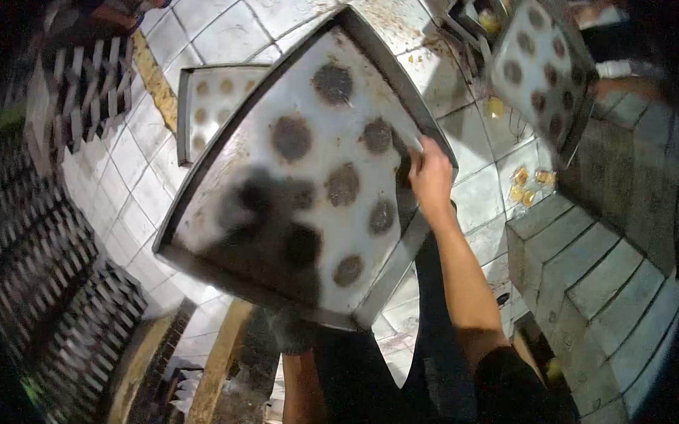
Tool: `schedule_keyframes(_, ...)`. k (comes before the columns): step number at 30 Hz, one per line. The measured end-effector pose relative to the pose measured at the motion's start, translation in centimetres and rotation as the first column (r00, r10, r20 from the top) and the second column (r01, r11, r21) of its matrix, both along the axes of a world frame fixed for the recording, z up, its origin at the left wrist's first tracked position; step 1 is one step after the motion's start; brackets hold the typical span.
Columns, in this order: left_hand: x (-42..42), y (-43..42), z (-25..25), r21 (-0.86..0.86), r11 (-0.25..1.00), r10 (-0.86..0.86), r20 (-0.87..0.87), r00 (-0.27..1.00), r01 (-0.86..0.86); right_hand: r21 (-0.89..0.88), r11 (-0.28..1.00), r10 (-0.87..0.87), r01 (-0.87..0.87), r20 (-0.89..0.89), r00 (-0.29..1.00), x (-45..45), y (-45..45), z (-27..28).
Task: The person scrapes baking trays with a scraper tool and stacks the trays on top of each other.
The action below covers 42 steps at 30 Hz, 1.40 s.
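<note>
A large metal tray (327, 148) with raised edges and several dark round marks is held up and tilted before me. My left hand (290, 334), dark and apparently gloved, is at the tray's near edge, mostly underneath it; its fingers are hidden. Bare and bent, the fingers of my right hand (430, 174) are closed on a thin, flat tool (403, 145) against the tray's surface, near its right edge. A shadow covers the tray's lower left part.
A smaller-looking spotted tray (183, 135) lies on the tiled floor behind. At the upper right, another person's hand (605, 87) is by a spotted tray (543, 69). Yellowish pieces (521, 190) lie below it. Stacked trays (606, 274) stand right, slatted stacks (62, 240) left.
</note>
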<state>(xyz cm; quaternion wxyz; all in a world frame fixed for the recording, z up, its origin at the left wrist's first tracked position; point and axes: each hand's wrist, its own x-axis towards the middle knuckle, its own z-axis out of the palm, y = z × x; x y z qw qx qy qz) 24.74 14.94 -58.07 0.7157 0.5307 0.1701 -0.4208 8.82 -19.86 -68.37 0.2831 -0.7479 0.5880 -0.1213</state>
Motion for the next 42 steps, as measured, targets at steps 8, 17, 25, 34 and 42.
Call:
schedule_keyframes(8, 8.1, 6.6, -0.1, -0.243, 0.83, 0.313, -0.541, 0.78, -0.502, -0.074, 0.864, 0.501, -0.499, 0.023, 0.865, 15.9, 3.9, 9.8)
schedule_keyframes(17, 13.8, -3.8, 6.9, 0.237, 0.965, 0.036, 0.319, 0.947, -0.116, -0.075, 0.62, 0.74, -0.781, 0.386, 0.55, 29.8, 9.0, 17.5)
schedule_keyframes(25, 16.3, -10.9, 12.7, 0.667, 0.721, -0.68, 0.733, 0.008, 0.189, 0.568, 0.82, -0.357, -0.077, 0.611, 0.706, 22.6, 0.4, 5.0)
schedule_keyframes(34, 17.4, -9.5, 2.8, 0.608, 0.738, -0.399, 0.744, 0.536, -0.294, 0.521, 0.811, -0.149, -0.266, 0.624, 0.767, 30.1, -2.0, 5.4)
schedule_keyframes(42, 31.1, -7.8, -24.6, 0.119, 0.705, 0.709, -0.119, 0.695, -0.699, 0.625, 0.762, -0.242, -0.172, 0.52, 0.819, 31.8, -1.1, 1.3)
